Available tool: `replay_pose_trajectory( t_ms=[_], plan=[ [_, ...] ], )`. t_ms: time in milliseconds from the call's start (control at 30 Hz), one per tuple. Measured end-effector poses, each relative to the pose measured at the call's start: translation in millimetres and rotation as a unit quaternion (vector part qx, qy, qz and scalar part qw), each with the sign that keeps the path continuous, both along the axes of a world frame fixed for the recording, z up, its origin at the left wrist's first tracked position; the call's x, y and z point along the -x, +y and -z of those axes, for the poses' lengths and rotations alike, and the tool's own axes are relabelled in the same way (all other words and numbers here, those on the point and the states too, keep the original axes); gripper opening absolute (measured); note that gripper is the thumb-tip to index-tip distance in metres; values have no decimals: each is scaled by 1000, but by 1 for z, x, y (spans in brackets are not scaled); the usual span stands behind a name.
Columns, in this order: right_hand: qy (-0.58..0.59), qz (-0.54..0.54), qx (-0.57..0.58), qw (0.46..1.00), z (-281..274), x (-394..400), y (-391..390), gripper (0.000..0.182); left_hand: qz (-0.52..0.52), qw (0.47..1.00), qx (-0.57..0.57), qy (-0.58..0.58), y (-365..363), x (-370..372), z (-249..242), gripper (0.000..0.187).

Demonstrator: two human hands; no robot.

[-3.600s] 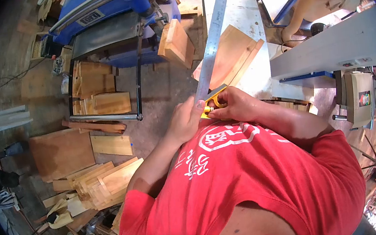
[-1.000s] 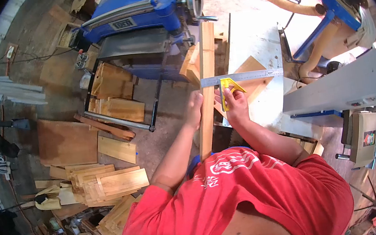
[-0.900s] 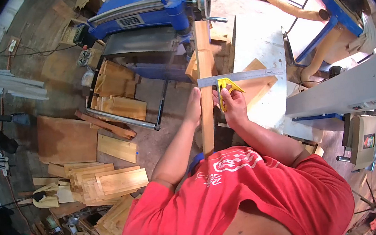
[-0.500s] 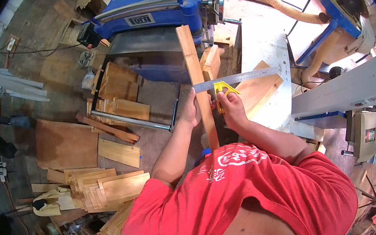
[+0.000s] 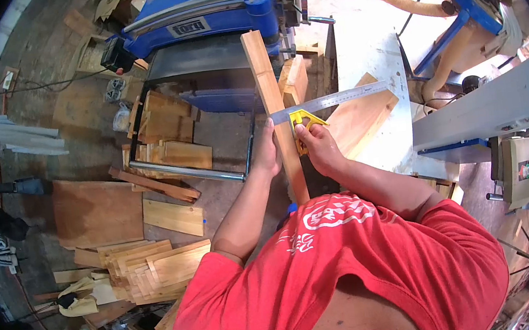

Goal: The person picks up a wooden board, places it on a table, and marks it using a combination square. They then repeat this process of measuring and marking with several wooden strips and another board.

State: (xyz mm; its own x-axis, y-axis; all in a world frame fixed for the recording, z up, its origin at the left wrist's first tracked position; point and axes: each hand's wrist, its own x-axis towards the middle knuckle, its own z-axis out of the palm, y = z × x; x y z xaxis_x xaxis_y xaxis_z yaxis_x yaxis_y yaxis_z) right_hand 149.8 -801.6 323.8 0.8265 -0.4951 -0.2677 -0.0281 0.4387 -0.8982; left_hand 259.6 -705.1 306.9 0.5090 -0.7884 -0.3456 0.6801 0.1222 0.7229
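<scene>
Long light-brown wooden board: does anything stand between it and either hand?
Yes, at the right hand: its yellow-headed metal square sits against the board. Nothing visible separates the left hand from it.

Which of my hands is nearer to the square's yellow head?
Your right hand: it grips the yellow head. Your left hand is across the wooden strip, at its left edge.

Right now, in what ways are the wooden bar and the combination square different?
The wooden bar is brown wood; the combination square has a metal rule and yellow head. The bar points away from the red shirt, while the square's rule lies across it. The left hand is against the bar; the right hand holds the square. Both have straight edges.
</scene>
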Motion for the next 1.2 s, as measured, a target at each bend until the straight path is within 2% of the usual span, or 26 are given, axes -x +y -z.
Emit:
replay_pose_trajectory(
  t_ms=[233, 400, 633, 833, 933, 1033, 1133, 1200],
  plan=[
    [-18, 42, -71, 996, 10, 9, -13, 24, 29, 999, 24, -10, -10, 6, 1, 64],
    [-42, 38, -68, 996, 12, 21, -27, 23, 42, 999, -6, 7, -21, 14, -1, 67],
    [-79, -5, -35, 996, 2, 43, -48, 23, 82, 996, 27, 20, -37, 27, -10, 68],
    [-50, -31, -18, 998, 3, 57, -64, 23, 100, 994, 24, 26, -50, 36, -6, 72],
    [-64, -22, -56, 996, -2, 61, -67, 23, 107, 994, 28, 16, -53, 42, -8, 72],
    [-70, -15, -75, 995, 1, 61, -69, 24, 63, 998, -3, -15, -58, 53, -5, 68],
    [-3, -40, -14, 999, 1, 68, -79, 23, -68, 990, -30, -118, -71, 78, -1, 62],
    [-24, -23, -26, 999, 1, 68, -78, 22, -87, 982, -30, -163, -78, 83, -6, 61]
  ],
)
